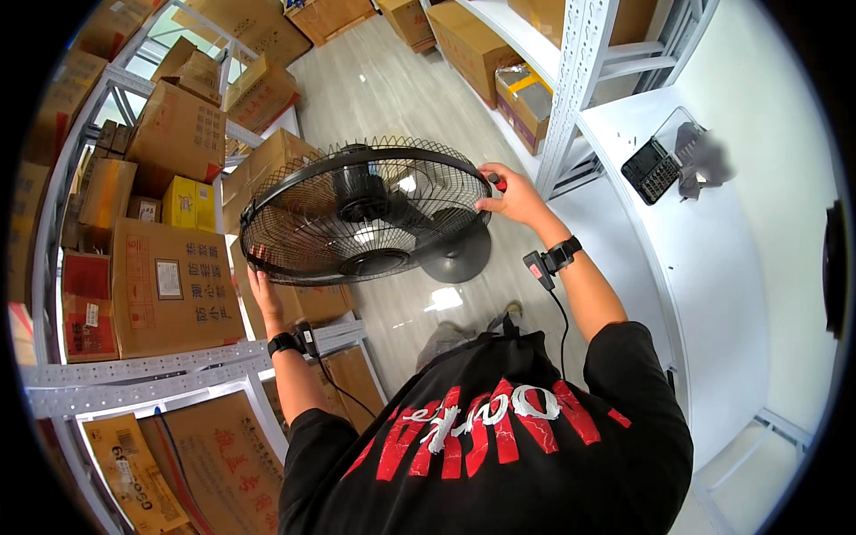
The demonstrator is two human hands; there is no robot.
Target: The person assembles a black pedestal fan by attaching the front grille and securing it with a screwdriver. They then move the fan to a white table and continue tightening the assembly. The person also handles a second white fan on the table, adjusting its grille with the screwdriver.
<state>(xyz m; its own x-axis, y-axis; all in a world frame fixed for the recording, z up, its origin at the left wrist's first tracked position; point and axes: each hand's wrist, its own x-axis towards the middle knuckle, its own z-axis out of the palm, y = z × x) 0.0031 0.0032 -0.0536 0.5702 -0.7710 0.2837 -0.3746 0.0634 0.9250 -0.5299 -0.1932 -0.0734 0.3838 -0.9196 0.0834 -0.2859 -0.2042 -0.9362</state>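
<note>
A black pedestal fan (357,209) stands in front of me, its round wire guard tilted and its round base (459,254) on the floor. My left hand (265,290) grips the guard's left rim, with its fingers partly hidden behind the wires. At the opposite rim, my right hand (515,198) holds the guard between thumb and fingers. A small red and black piece (497,182), perhaps a tool handle, shows in that same hand; its kind is not clear. Each wrist wears a black strap with a small cabled device.
Metal shelving (205,367) packed with cardboard boxes (174,290) runs along my left. To the right is a white shelf (704,294), bearing a black keypad device (653,169) and a grey bundle (697,160). More boxes (473,49) sit on the far right shelving.
</note>
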